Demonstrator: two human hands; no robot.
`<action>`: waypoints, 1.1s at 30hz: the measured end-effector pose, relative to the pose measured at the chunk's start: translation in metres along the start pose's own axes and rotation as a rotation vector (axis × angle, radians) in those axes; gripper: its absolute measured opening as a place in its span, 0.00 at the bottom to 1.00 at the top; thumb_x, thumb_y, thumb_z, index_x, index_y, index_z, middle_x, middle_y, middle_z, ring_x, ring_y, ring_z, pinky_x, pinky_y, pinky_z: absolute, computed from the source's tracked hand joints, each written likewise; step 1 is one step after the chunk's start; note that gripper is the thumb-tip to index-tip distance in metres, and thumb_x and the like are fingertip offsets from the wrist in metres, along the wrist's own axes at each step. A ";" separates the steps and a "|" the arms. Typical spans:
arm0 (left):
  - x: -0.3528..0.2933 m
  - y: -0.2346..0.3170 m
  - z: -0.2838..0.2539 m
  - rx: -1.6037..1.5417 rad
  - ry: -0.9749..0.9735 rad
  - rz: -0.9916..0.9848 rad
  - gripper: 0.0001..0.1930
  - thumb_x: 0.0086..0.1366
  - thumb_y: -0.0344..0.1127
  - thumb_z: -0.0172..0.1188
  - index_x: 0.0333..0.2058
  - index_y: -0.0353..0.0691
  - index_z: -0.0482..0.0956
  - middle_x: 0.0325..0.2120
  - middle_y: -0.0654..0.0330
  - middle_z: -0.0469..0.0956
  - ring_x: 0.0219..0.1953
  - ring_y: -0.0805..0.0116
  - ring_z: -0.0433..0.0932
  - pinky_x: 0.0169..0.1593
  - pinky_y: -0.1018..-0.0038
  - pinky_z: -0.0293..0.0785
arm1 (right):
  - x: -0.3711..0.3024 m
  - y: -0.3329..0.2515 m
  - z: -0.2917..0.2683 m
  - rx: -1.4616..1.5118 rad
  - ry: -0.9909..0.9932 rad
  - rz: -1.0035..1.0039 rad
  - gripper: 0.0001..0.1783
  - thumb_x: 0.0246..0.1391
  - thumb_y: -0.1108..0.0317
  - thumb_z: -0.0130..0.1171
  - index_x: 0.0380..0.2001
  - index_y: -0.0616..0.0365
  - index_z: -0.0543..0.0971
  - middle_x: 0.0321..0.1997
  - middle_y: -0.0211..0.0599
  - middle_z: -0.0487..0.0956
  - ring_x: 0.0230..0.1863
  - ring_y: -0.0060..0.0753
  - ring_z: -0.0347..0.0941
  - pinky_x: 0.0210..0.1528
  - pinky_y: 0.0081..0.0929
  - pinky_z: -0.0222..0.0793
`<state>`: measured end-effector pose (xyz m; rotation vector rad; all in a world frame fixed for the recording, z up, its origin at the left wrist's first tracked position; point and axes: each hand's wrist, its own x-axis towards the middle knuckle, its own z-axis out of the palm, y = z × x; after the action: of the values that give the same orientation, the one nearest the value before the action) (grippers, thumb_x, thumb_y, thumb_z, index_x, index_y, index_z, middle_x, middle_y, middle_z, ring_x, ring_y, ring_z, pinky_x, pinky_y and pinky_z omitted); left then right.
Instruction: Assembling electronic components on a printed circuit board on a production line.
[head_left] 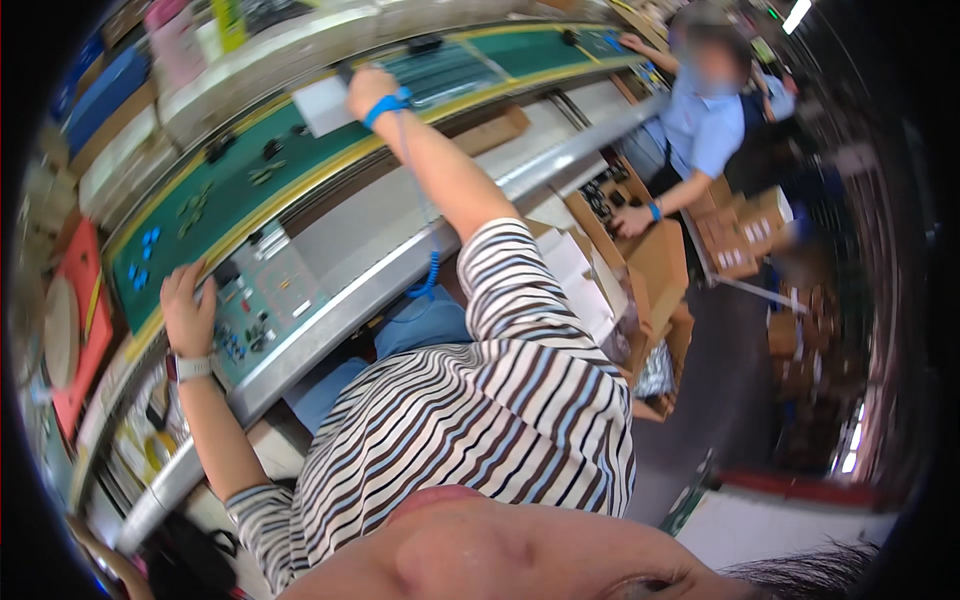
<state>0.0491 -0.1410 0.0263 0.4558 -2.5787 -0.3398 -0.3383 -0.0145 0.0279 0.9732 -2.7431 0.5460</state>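
My right hand (372, 92), wearing a blue wrist strap (388, 107) with a coiled cord, reaches over the green conveyor belt (240, 200). Its fingers are curled closed, and a small dark thing shows at their far side, too unclear to name. A white rectangular piece (328, 106) lies on the belt just left of that hand. My left hand (190, 310), with a pale watch band at the wrist, rests at the belt's yellow near edge, fingers extended and apart, holding nothing. To its right sits a grey-green work surface (235, 290) bearing small blue, black and red parts.
Small blue pieces (140, 268) and dark parts (270, 148) are spread along the belt. A red tray (72, 330) stands at far left. On the right, a co-worker (705, 120) reaches into a cardboard box (600, 200). A metal rail (350, 295) runs in front of me.
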 end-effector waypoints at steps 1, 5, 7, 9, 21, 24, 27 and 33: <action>0.000 -0.001 0.001 0.014 -0.020 -0.014 0.14 0.55 0.31 0.55 0.41 0.36 0.75 0.37 0.52 0.74 0.41 0.52 0.70 0.48 0.64 0.64 | -0.001 -0.003 0.000 0.032 0.022 0.028 0.16 0.43 0.68 0.53 0.36 0.66 0.74 0.37 0.53 0.77 0.42 0.49 0.75 0.43 0.37 0.71; 0.010 0.007 0.003 -0.022 -0.027 0.012 0.14 0.56 0.31 0.55 0.42 0.36 0.75 0.37 0.52 0.74 0.41 0.53 0.71 0.48 0.64 0.64 | 0.000 0.011 -0.003 0.153 0.095 0.092 0.17 0.44 0.67 0.53 0.36 0.70 0.71 0.37 0.59 0.75 0.40 0.56 0.74 0.43 0.42 0.71; 0.009 0.009 0.003 -0.032 -0.031 0.006 0.15 0.56 0.31 0.55 0.43 0.37 0.75 0.38 0.52 0.74 0.41 0.53 0.71 0.47 0.64 0.65 | -0.005 0.008 -0.004 0.165 0.157 0.086 0.19 0.42 0.66 0.55 0.37 0.67 0.71 0.37 0.58 0.75 0.38 0.57 0.74 0.41 0.42 0.71; 0.007 0.015 0.004 -0.025 0.088 0.013 0.16 0.56 0.31 0.56 0.45 0.38 0.74 0.38 0.52 0.74 0.40 0.55 0.72 0.45 0.66 0.68 | -0.030 -0.020 -0.019 0.219 0.227 -0.064 0.16 0.41 0.65 0.55 0.34 0.63 0.74 0.34 0.53 0.76 0.35 0.54 0.74 0.38 0.41 0.71; 0.009 0.056 0.003 -0.140 0.152 0.180 0.23 0.44 0.30 0.67 0.43 0.39 0.75 0.30 0.55 0.74 0.31 0.57 0.74 0.33 0.68 0.71 | -0.152 -0.138 -0.013 1.110 -0.701 -0.488 0.17 0.39 0.66 0.66 0.32 0.65 0.77 0.30 0.41 0.79 0.33 0.27 0.74 0.36 0.24 0.70; 0.010 0.054 -0.001 -0.141 0.111 0.172 0.20 0.45 0.30 0.66 0.40 0.39 0.75 0.28 0.56 0.73 0.30 0.57 0.74 0.32 0.69 0.71 | -0.151 -0.138 -0.005 1.159 -0.753 -0.441 0.17 0.40 0.66 0.66 0.32 0.65 0.77 0.30 0.40 0.78 0.33 0.28 0.74 0.36 0.22 0.71; 0.009 0.053 -0.004 -0.178 0.104 0.130 0.19 0.46 0.31 0.65 0.40 0.38 0.74 0.28 0.56 0.73 0.31 0.57 0.74 0.33 0.69 0.71 | -0.155 -0.139 -0.017 1.257 -0.942 -0.324 0.14 0.46 0.71 0.63 0.36 0.65 0.75 0.34 0.37 0.77 0.35 0.24 0.73 0.39 0.18 0.70; 0.006 0.042 -0.008 -0.277 0.037 -0.006 0.16 0.50 0.29 0.62 0.39 0.36 0.74 0.31 0.54 0.73 0.33 0.56 0.75 0.35 0.69 0.71 | -0.154 -0.132 -0.007 1.208 -0.902 -0.267 0.20 0.44 0.73 0.62 0.43 0.66 0.73 0.34 0.34 0.75 0.36 0.22 0.72 0.37 0.18 0.69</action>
<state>0.0377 -0.1058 0.0495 0.3651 -2.4452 -0.6727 -0.1353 -0.0185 0.0276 2.1976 -2.6175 2.2947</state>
